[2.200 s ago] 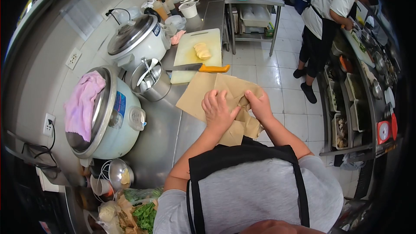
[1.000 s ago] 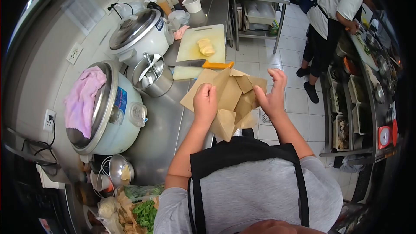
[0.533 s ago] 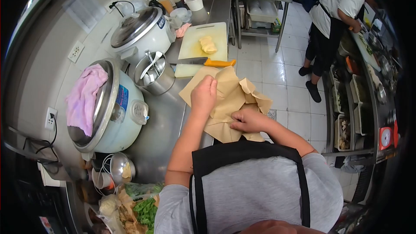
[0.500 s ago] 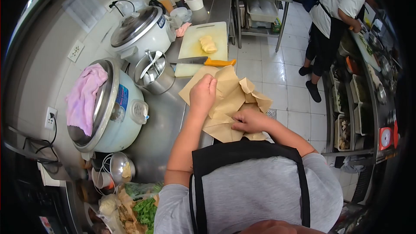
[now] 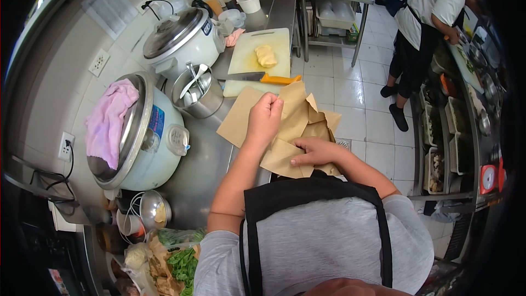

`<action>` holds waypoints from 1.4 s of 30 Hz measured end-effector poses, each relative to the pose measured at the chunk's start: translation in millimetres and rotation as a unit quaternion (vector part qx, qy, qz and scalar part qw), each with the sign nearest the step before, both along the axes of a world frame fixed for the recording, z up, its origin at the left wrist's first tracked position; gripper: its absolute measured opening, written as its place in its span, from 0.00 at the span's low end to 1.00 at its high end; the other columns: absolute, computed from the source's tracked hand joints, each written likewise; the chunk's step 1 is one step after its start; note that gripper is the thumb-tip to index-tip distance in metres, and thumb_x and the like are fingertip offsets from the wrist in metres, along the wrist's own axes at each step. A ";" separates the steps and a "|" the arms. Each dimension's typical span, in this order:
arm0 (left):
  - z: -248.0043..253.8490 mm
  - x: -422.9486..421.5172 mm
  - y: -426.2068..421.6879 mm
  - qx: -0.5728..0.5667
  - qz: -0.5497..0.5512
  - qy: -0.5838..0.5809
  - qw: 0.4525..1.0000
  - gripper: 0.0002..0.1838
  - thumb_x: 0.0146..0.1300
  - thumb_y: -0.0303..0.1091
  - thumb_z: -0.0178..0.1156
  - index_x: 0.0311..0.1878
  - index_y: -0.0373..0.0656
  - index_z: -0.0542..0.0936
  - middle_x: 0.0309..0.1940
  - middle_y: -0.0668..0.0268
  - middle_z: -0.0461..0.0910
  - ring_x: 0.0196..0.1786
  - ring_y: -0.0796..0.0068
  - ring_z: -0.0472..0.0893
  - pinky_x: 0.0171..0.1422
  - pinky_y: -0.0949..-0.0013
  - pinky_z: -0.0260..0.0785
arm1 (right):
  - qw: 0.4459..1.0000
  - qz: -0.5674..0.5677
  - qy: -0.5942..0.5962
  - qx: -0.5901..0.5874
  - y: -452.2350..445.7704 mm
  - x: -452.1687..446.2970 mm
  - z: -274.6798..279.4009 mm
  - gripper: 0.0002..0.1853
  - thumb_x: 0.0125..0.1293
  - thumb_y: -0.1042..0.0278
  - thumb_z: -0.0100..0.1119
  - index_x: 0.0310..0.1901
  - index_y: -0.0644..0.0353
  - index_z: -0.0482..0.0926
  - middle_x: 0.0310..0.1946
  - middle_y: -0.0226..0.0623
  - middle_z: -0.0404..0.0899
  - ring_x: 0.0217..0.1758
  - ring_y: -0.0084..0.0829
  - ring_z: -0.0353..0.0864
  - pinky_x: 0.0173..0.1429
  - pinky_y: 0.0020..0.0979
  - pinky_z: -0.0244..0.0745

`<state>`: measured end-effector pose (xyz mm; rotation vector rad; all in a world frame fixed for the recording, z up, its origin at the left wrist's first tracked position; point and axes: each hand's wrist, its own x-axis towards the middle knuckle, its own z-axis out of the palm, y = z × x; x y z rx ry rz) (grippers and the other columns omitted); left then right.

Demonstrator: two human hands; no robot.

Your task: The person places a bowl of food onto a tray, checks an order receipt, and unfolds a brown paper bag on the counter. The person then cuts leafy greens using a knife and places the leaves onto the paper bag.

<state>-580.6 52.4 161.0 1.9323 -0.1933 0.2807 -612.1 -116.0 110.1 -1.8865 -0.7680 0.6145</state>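
A creased sheet of brown paper (image 5: 287, 123), with folds standing up on its right side, is between my hands over the counter's edge. My left hand (image 5: 264, 119) is closed in a fist on the paper's upper left part. Lower right, my right hand (image 5: 315, 151) grips the paper's near part, its thumb and fingers partly showing. Just beyond lies a knife with an orange handle (image 5: 280, 79), its blade across a cutting board (image 5: 257, 49). A pale yellow lump of food (image 5: 266, 56) sits on that board.
Left of my arms stand a large cooker with a pink cloth (image 5: 112, 120), a second cooker (image 5: 186, 41) and a steel pot of utensils (image 5: 198, 96). Leafy greens (image 5: 183, 268) lie lower left. A co-worker (image 5: 427, 27) stands at the right-hand counter.
My left fist has moved slightly right, and a flat flap of paper now spreads out to its left. My right hand's fingers have loosened and shifted on the paper.
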 end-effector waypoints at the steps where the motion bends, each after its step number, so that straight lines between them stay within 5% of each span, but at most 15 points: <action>1: 1.1 -2.2 -1.6 -0.009 -0.003 0.013 1.000 0.07 0.60 0.30 0.53 0.28 0.39 0.69 0.19 0.74 0.66 0.23 0.87 0.62 0.28 0.79 0.60 | 1.000 -0.006 0.015 -0.003 3.8 -1.0 2.6 0.14 0.56 0.58 0.56 0.34 0.63 0.74 0.29 0.42 0.77 0.33 0.33 0.76 0.37 0.33 0.69; 4: -22.6 3.8 4.6 0.013 -0.001 0.020 1.000 0.14 0.54 0.38 0.60 0.33 0.37 0.72 0.21 0.64 0.75 0.23 0.71 0.71 0.31 0.69 0.65 | 0.999 -0.013 -0.008 -0.032 4.9 -5.6 8.4 0.12 0.56 0.61 0.57 0.31 0.63 0.72 0.27 0.42 0.75 0.31 0.34 0.76 0.35 0.33 0.69; 7: -34.1 0.2 7.7 0.204 0.019 -0.097 0.974 0.24 0.49 0.46 0.63 0.41 0.36 0.74 0.24 0.62 0.76 0.28 0.72 0.76 0.35 0.69 0.68 | 0.987 -0.050 -0.154 -0.004 1.9 -8.3 0.7 0.10 0.54 0.65 0.57 0.27 0.62 0.69 0.25 0.41 0.73 0.29 0.38 0.74 0.32 0.35 0.69; 10: -28.6 -3.7 13.1 0.178 -0.085 0.231 0.953 0.25 0.50 0.43 0.63 0.45 0.33 0.73 0.29 0.61 0.78 0.33 0.72 0.77 0.38 0.69 0.69 | 0.950 -0.070 -0.303 0.029 0.8 -9.5 -0.8 0.09 0.51 0.68 0.57 0.24 0.61 0.68 0.23 0.39 0.70 0.28 0.42 0.73 0.30 0.37 0.69; 15: -29.9 -8.0 9.0 0.153 -0.127 0.231 0.952 0.18 0.51 0.36 0.59 0.41 0.30 0.75 0.32 0.54 0.79 0.36 0.65 0.79 0.40 0.66 0.69 | 0.922 -0.028 -0.380 0.070 4.8 -21.2 4.6 0.07 0.50 0.71 0.57 0.24 0.59 0.68 0.24 0.39 0.70 0.28 0.41 0.73 0.30 0.37 0.70; 18: -31.0 -12.9 2.7 0.178 -0.064 0.134 0.973 0.15 0.53 0.33 0.56 0.41 0.31 0.75 0.31 0.51 0.79 0.36 0.57 0.79 0.39 0.65 0.69 | 0.944 -0.026 -0.318 0.085 -0.3 -25.3 -2.2 0.04 0.54 0.73 0.54 0.27 0.58 0.69 0.25 0.37 0.72 0.27 0.37 0.75 0.28 0.34 0.70; 20: -22.5 -19.4 -1.4 0.201 -0.049 0.070 0.976 0.14 0.52 0.31 0.56 0.40 0.33 0.74 0.31 0.50 0.78 0.36 0.52 0.78 0.39 0.63 0.69 | 0.983 -0.034 0.009 0.180 -7.1 -21.2 -16.3 0.03 0.59 0.70 0.51 0.31 0.58 0.69 0.28 0.35 0.73 0.28 0.32 0.75 0.29 0.31 0.70; 23: -10.1 -32.4 -10.1 0.242 -0.099 0.001 0.965 0.12 0.50 0.29 0.57 0.39 0.37 0.74 0.30 0.52 0.77 0.37 0.50 0.76 0.38 0.61 0.69 | 0.852 -0.120 0.395 0.321 -17.4 -8.6 -38.0 0.03 0.61 0.69 0.49 0.33 0.58 0.69 0.30 0.34 0.74 0.29 0.31 0.76 0.30 0.30 0.71; 26: -2.2 -50.5 -28.9 0.259 -0.204 -0.067 0.942 0.12 0.47 0.29 0.58 0.38 0.41 0.73 0.30 0.57 0.77 0.36 0.53 0.76 0.36 0.60 0.69 | 0.785 -0.160 0.438 0.407 -17.2 9.9 -38.2 0.04 0.61 0.68 0.49 0.34 0.57 0.70 0.30 0.34 0.74 0.30 0.31 0.76 0.31 0.31 0.71; 29: -9.0 -62.8 -47.5 0.247 -0.319 -0.108 0.909 0.13 0.45 0.30 0.60 0.37 0.43 0.73 0.30 0.59 0.77 0.36 0.56 0.77 0.35 0.62 0.69 | 0.775 -0.172 0.423 0.436 -21.2 16.7 -32.0 0.04 0.61 0.67 0.49 0.35 0.57 0.70 0.31 0.34 0.75 0.30 0.32 0.76 0.32 0.31 0.71; 31: -2.2 -72.5 -56.0 0.221 -0.386 -0.100 0.890 0.12 0.45 0.31 0.60 0.36 0.45 0.74 0.31 0.60 0.77 0.35 0.58 0.77 0.35 0.63 0.69 | 0.792 -0.172 0.395 0.432 -27.6 13.1 -23.6 0.05 0.61 0.67 0.49 0.35 0.57 0.70 0.31 0.35 0.75 0.30 0.32 0.76 0.32 0.31 0.71; 37: -16.4 -58.4 -42.0 0.183 -0.310 -0.172 0.917 0.14 0.46 0.29 0.60 0.39 0.46 0.72 0.34 0.63 0.75 0.38 0.60 0.76 0.36 0.65 0.68 | 0.907 -0.120 0.211 0.345 -71.5 -22.5 19.0 0.06 0.61 0.66 0.49 0.37 0.57 0.70 0.32 0.35 0.75 0.32 0.33 0.76 0.34 0.32 0.71; 40: -42.3 -39.0 -30.3 0.172 -0.294 -0.007 0.940 0.13 0.49 0.32 0.60 0.39 0.44 0.73 0.40 0.63 0.73 0.38 0.66 0.75 0.39 0.71 0.67 | 0.959 -0.028 0.075 0.274 -102.3 -54.7 46.7 0.07 0.61 0.65 0.49 0.38 0.57 0.70 0.32 0.35 0.75 0.32 0.34 0.76 0.35 0.33 0.71; 42: -51.0 -25.9 -13.7 0.131 -0.351 0.082 0.924 0.21 0.50 0.32 0.59 0.49 0.45 0.68 0.47 0.66 0.68 0.44 0.73 0.71 0.46 0.72 0.64 | 0.968 0.023 0.016 0.248 -119.6 -69.2 56.0 0.07 0.61 0.65 0.49 0.38 0.57 0.70 0.33 0.35 0.75 0.33 0.34 0.76 0.35 0.33 0.71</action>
